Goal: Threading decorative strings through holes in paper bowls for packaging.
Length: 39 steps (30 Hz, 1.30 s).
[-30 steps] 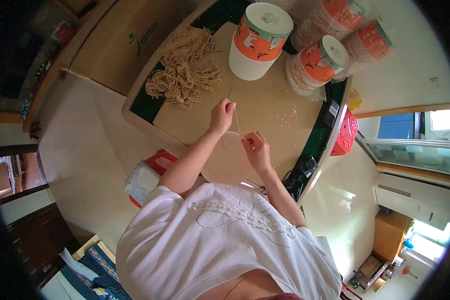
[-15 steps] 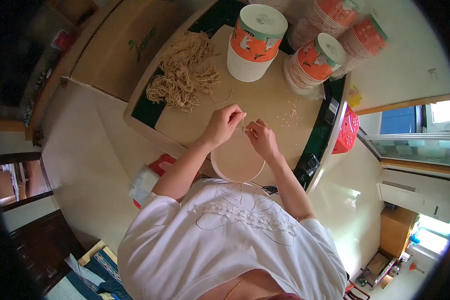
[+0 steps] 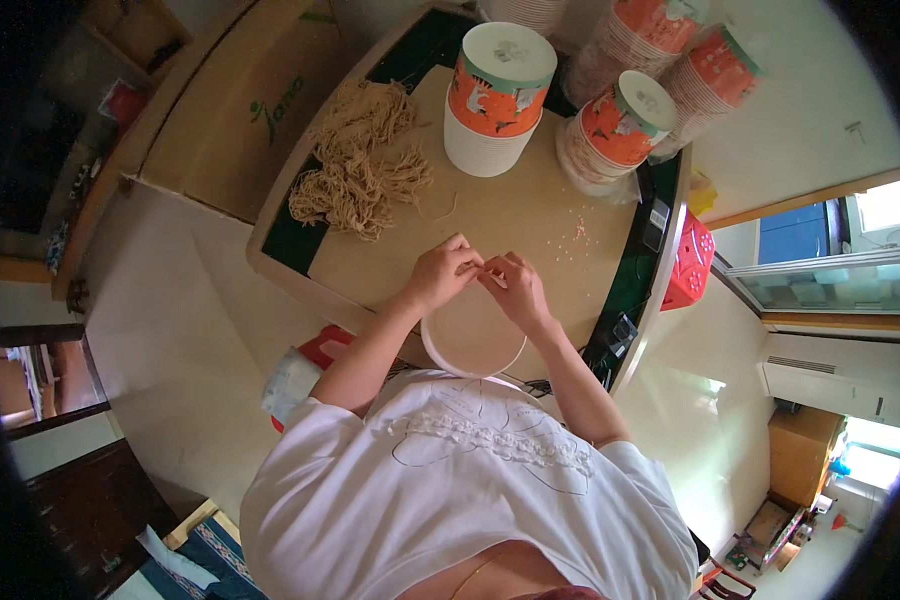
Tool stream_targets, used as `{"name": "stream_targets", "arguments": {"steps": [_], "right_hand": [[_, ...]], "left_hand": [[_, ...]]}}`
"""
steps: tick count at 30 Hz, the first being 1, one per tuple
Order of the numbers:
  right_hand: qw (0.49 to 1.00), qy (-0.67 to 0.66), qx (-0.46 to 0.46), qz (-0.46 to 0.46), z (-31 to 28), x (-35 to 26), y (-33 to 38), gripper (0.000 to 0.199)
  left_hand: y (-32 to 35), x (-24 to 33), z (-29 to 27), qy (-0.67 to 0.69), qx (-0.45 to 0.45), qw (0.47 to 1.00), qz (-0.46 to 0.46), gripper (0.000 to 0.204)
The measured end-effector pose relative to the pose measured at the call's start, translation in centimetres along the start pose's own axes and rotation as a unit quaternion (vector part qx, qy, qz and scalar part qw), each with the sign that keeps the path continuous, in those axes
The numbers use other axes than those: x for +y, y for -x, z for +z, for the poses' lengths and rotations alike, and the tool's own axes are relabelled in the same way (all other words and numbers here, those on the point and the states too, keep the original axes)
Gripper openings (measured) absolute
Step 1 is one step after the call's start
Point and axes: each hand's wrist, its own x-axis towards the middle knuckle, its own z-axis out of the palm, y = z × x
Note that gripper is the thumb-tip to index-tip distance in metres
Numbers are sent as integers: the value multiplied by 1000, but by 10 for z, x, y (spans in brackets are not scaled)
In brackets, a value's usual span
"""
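Observation:
Close together above a round white paper tub, my left hand and my right hand meet with their fingertips pinched. The fingers mostly cover what is between them, a thin pale cord by the look of the strand that showed earlier. The tub lies near the table's front edge, against my shirt, its rim partly behind my right hand. Beyond my left hand lies a loose heap of tan paper cord, with one strand trailing off towards the middle of the table.
A stack of upside-down paper tubs in orange, green and white stands at the back. More bagged stacks are to its right. Tiny pale bits are scattered on the brown board. A cardboard box borders the left side.
My hands have come together, fingertips now meeting, where before a short strand showed between them. The view has shifted slightly, so the table things sit a little lower and further left.

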Motion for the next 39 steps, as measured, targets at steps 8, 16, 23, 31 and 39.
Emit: {"name": "stream_targets", "arguments": {"steps": [8, 16, 23, 31, 39], "right_hand": [[995, -79, 56, 11, 15, 8, 0, 9], [996, -45, 65, -35, 15, 2, -5, 6], [999, 11, 22, -26, 14, 20, -13, 7], [989, 90, 88, -73, 1, 32, -57, 14], [946, -233, -214, 73, -6, -58, 36, 12]], "left_hand": [[-5, -12, 9, 71, 51, 996, -6, 8], [-4, -14, 14, 88, 123, 989, 0, 8], [0, 13, -34, 86, 123, 986, -66, 35], [70, -29, -48, 167, -58, 977, -118, 26], [71, 32, -18, 724, 64, 646, -234, 22]]}}
